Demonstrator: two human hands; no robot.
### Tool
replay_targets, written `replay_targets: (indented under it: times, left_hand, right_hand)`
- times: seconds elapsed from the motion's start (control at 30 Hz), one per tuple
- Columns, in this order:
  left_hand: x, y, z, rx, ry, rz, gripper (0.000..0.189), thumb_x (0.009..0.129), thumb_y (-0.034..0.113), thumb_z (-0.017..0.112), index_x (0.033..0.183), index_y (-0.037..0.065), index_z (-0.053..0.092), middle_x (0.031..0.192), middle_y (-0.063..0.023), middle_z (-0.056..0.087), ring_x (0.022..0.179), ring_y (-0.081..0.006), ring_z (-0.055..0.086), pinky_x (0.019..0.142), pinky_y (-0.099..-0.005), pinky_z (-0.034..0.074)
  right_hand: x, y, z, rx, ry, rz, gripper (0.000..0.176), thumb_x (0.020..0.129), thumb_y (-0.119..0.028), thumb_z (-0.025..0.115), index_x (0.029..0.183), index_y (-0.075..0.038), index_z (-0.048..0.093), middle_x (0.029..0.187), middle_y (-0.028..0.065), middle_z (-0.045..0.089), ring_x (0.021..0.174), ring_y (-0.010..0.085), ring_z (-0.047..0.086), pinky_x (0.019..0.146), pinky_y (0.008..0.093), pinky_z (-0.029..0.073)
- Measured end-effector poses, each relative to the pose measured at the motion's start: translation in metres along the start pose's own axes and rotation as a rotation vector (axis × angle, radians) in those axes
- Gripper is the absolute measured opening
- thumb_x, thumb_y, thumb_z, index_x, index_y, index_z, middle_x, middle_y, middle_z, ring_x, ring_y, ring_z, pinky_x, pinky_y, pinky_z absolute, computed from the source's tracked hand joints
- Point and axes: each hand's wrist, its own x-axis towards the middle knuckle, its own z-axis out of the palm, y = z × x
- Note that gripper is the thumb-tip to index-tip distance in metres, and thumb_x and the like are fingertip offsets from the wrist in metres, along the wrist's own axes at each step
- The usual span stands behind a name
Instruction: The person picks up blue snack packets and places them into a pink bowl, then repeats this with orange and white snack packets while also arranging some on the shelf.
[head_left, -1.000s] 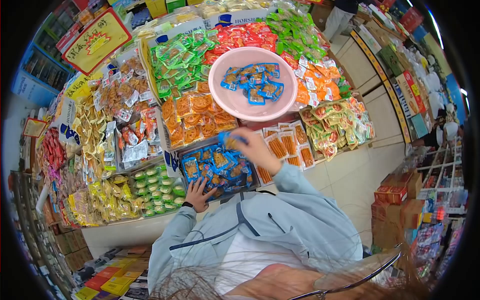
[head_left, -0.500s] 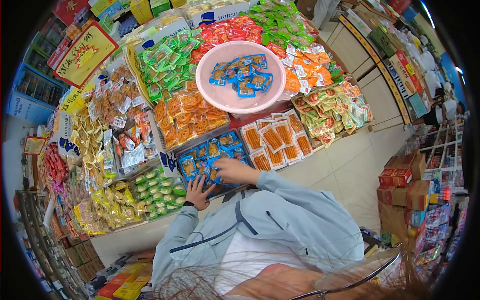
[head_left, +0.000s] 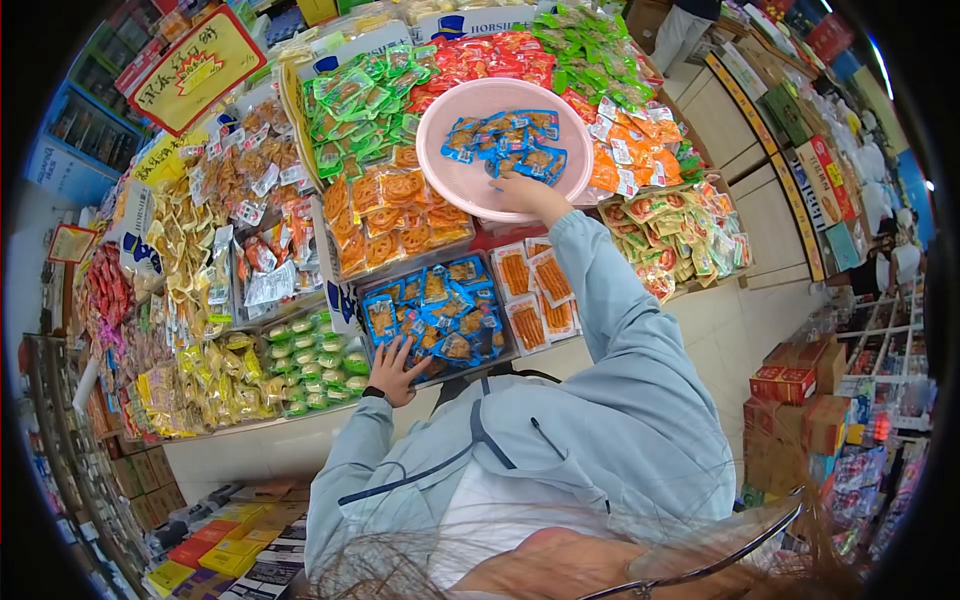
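My right hand [head_left: 526, 196] reaches over the near rim of a pink plastic basin [head_left: 447, 182]. Its fingers are bent at the lower edge of the blue snack packets [head_left: 510, 140] inside; whether a packet is between them is hidden. Below, a display tray holds more blue snack packets [head_left: 455, 318]. My left hand [head_left: 397, 372] lies open at that tray's near left corner, fingers spread over the edge and touching packets. The basin rests on top of the neighbouring snack goods.
Around the tray are orange snack packs [head_left: 385, 222], packs of orange sticks [head_left: 525, 300], green-and-white packets [head_left: 315, 365] and beige-green packets [head_left: 670, 235]. A yellow sign [head_left: 195, 70] stands at upper left. Cardboard boxes [head_left: 790, 405] are stacked on the right, and tiled floor [head_left: 690, 320] shows between.
My right hand has moved from the blue packets in the tray up and right into the pink basin. My left hand stays at the tray's corner. The view has shifted slightly.
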Motion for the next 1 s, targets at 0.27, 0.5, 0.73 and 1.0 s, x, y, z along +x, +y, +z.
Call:
replay_targets:
  times: [0.27,0.5,0.73,1.0]
  left_hand:
    - [0.000,0.000,-0.003,-0.008,-0.006,-0.005,0.090,0.063,0.025,0.075,0.145,0.038,0.041,0.159,-0.0173,0.022,0.145,-0.0408,0.022,0.112,-0.0645,0.019]
    - [0.000,-0.002,-0.002,0.006,0.004,0.009,0.090,0.063,0.024,0.074,0.145,0.038,0.042,0.159,-0.0179,0.022,0.145,-0.0411,0.022,0.111,-0.0646,0.019]
    - [0.001,0.000,-0.002,-0.011,-0.005,0.005,0.089,0.063,0.024,0.073,0.145,0.038,0.041,0.158,-0.0178,0.022,0.145,-0.0413,0.022,0.112,-0.0641,0.019]
    - [0.001,-0.003,0.001,0.001,-0.015,0.005,0.087,0.064,0.025,0.072,0.145,0.038,0.042,0.158,-0.0176,0.023,0.145,-0.0409,0.021,0.112,-0.0639,0.018]
  right_hand:
    - [-0.005,-0.016,0.000,-0.283,0.094,0.157,0.047,0.090,-0.016,0.055,0.137,-0.023,0.049,0.148,0.0252,0.033,0.114,0.0509,0.055,0.093,0.0543,0.049]
    - [0.009,-0.005,0.008,-0.182,0.165,0.279,0.030,0.094,-0.015,0.050,0.121,-0.011,0.061,0.125,0.0215,0.056,0.108,0.0401,0.062,0.085,0.0490,0.055]
    - [0.009,0.004,-0.011,-0.207,0.336,0.306,0.019,0.088,-0.012,0.054,0.091,-0.003,0.071,0.093,0.0187,0.071,0.090,0.0336,0.071,0.078,0.0462,0.057]
    - [-0.014,0.020,-0.057,0.075,0.649,0.230,0.017,0.085,-0.009,0.060,0.098,-0.008,0.071,0.091,0.0222,0.069,0.083,0.0374,0.068,0.072,0.0478,0.053]
